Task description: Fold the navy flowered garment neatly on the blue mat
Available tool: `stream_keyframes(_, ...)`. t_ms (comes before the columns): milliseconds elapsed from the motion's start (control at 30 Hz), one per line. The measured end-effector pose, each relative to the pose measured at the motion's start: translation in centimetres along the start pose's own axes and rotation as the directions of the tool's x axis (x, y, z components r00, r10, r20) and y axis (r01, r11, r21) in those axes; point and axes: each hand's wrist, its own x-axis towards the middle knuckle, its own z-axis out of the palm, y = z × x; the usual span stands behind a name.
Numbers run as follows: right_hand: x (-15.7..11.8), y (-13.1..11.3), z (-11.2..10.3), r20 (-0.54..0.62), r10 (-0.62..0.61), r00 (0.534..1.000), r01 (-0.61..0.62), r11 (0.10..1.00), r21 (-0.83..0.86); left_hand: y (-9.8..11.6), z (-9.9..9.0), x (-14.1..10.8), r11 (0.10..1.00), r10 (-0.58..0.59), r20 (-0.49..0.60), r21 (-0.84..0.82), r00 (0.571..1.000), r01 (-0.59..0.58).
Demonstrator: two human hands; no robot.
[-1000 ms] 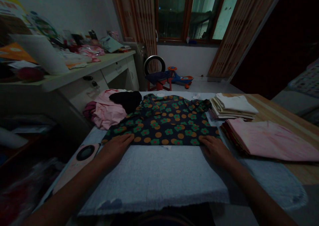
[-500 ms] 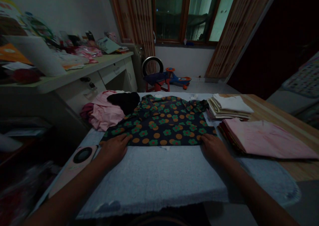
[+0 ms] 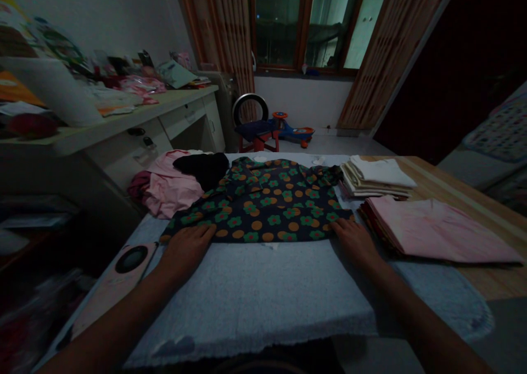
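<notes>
A dark flowered shirt [image 3: 272,204], with green flowers and orange dots, lies spread on a pale blue cloth [image 3: 263,291]. Its near hem runs almost straight between my two hands. My left hand [image 3: 189,247] is closed on the hem toward the left corner, fingers pressed together and thumb hidden. At the right corner my right hand [image 3: 354,242] has its fingers bent over the same edge. A pink phone-like object with a dark round patch [image 3: 130,260] lies beside my left forearm.
Left of the shirt is a heap of pink clothing [image 3: 175,184] with a black garment [image 3: 203,168] on it. On the right are a folded pink garment [image 3: 444,231] and a stack of pale folded cloths [image 3: 379,176]. A cluttered desk [image 3: 123,118] stands at left.
Both hands stay at the shirt's near hem, which has barely moved. The whole view has shifted slightly.
</notes>
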Motion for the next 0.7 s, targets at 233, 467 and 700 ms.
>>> stream_keyframes(233, 0.4, -1.4, -0.1, -0.072, 0.11, 0.991, -0.11, 0.994, 0.004, 0.7, 0.7, 0.8, 0.992, -0.094, 0.013, 0.086, 0.996, 0.092)
stream_keyframes(467, 0.6, -0.2, 1.4, -0.119, 0.016, 0.993, -0.014, 1.0, 0.022, 1.0, 0.3, 1.2, 0.991, -0.109, 0.037, 0.084, 0.993, 0.105)
stream_keyframes(700, 0.4, 1.2, 1.5, -0.172, -0.034, 0.984, 0.047, 0.996, 0.07, -0.5, 0.1, 0.8, 0.986, -0.169, 0.03, 0.001, 0.985, 0.169)
